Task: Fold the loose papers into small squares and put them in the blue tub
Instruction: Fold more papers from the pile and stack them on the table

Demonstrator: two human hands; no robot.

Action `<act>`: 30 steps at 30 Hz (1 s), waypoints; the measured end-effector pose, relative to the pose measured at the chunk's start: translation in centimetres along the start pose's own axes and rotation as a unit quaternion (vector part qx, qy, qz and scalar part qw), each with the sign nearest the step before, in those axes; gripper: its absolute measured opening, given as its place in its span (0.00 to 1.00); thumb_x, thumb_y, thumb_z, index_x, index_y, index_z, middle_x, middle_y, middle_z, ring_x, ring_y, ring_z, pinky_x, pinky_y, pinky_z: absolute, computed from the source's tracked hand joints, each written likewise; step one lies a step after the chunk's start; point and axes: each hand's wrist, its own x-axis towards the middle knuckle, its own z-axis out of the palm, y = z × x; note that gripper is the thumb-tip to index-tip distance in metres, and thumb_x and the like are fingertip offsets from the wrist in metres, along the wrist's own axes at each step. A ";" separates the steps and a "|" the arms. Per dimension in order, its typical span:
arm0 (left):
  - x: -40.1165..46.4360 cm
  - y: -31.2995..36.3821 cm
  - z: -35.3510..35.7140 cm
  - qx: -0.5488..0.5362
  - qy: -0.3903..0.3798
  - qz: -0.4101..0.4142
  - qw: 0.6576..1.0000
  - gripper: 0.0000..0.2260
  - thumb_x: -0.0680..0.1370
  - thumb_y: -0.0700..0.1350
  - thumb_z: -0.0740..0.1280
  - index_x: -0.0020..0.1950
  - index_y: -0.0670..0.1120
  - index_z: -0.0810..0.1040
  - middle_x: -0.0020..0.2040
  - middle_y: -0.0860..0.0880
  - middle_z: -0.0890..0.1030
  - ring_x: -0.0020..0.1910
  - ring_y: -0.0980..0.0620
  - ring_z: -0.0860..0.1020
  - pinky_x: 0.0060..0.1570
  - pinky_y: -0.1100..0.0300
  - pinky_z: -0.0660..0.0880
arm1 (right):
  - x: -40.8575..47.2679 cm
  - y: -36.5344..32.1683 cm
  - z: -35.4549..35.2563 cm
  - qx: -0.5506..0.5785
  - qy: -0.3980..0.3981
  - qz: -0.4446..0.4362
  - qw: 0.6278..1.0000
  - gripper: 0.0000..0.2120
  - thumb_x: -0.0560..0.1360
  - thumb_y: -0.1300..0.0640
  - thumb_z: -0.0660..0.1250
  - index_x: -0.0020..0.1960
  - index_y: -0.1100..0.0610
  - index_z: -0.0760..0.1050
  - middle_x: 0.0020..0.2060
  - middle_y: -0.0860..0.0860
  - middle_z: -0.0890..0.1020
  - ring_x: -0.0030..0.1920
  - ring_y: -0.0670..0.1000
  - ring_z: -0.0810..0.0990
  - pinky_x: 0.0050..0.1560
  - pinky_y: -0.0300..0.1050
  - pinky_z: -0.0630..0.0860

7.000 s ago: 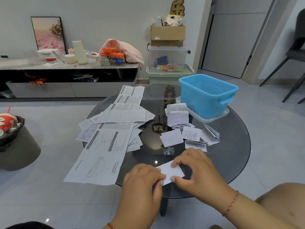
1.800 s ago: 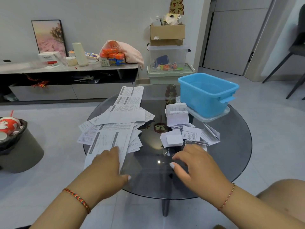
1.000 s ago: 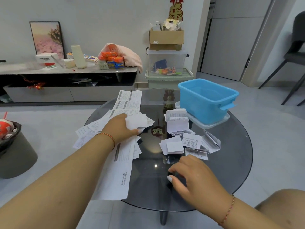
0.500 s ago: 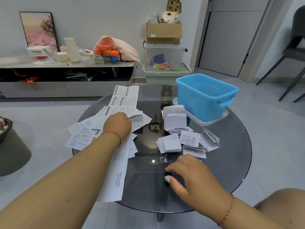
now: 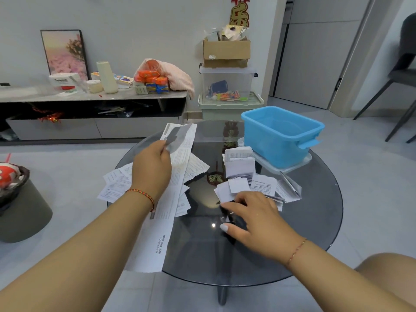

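Sheet [image 5: 177, 137] now lifted by left hand [image 5: 152, 168]

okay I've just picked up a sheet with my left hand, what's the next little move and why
Probably bring the sheet toward you onto the bare glass of the table and start folding. Your left hand pinches it lifted over the loose papers, and your right hand rests free on the glass.
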 end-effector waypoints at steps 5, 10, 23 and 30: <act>-1.9 2.4 -1.3 -0.066 0.010 0.049 0.997 0.10 0.80 0.41 0.58 0.44 0.40 0.76 0.30 0.48 0.72 0.32 0.55 0.68 0.30 0.69 0.62 | 1.6 1.5 -0.3 0.000 0.014 0.022 1.000 0.34 0.66 0.29 0.43 0.65 0.40 0.70 0.55 0.42 0.71 0.59 0.48 0.66 0.61 0.45 0.62; -5.3 4.2 -2.2 -0.155 -0.031 0.126 0.979 0.10 0.78 0.46 0.60 0.47 0.49 0.82 0.37 0.50 0.78 0.40 0.58 0.73 0.40 0.68 0.67 | 0.7 1.4 -1.7 0.086 0.123 0.039 0.988 0.16 0.71 0.40 0.64 0.52 0.49 0.77 0.46 0.43 0.76 0.51 0.46 0.71 0.50 0.36 0.64; -15.6 2.7 -0.8 0.003 -0.211 0.214 0.954 0.16 0.67 0.40 0.68 0.47 0.60 0.82 0.45 0.66 0.78 0.48 0.65 0.72 0.61 0.58 0.72 | -6.0 0.9 -2.4 0.158 0.060 -0.123 0.978 0.06 0.68 0.52 0.63 0.43 0.45 0.76 0.41 0.39 0.78 0.44 0.38 0.74 0.44 0.31 0.71; -16.6 3.0 -1.4 0.022 -0.263 0.092 0.960 0.05 0.75 0.58 0.64 0.41 0.60 0.75 0.43 0.62 0.70 0.48 0.59 0.68 0.50 0.67 0.66 | -5.9 1.2 -1.3 0.169 0.027 -0.066 0.983 0.10 0.70 0.43 0.63 0.42 0.46 0.79 0.40 0.40 0.79 0.45 0.42 0.74 0.47 0.36 0.72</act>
